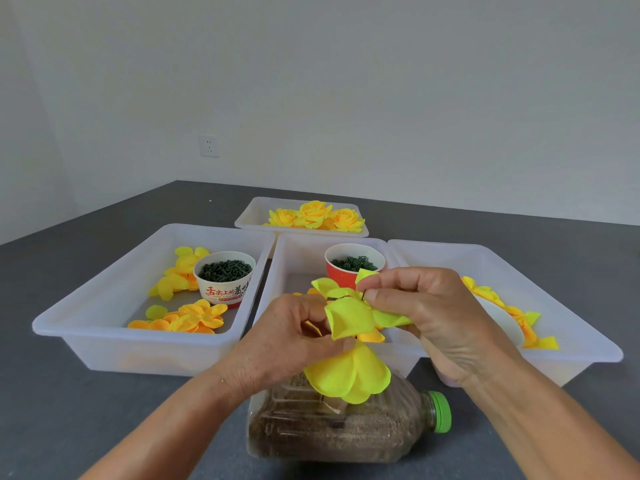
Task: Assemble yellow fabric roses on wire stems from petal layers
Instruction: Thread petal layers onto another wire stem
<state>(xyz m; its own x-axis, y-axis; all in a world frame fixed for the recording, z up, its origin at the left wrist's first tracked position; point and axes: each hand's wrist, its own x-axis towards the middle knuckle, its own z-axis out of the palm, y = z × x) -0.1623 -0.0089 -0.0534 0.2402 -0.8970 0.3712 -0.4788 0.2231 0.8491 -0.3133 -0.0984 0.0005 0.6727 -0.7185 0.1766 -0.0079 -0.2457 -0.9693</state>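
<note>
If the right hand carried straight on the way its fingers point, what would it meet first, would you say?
Probably the left hand: the right hand points leftward across the yellow fabric petal layer it already pinches; depth is uncertain.

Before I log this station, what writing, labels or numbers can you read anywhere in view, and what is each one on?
"舌尖上的美味", red characters on the white paper cup in the left tray; the last characters are cut off at the cup's edge, so that ending is a guess.
A smaller red line beneath it: too small to read.
Red cup, bottle and wall socket: no readable text.
</note>
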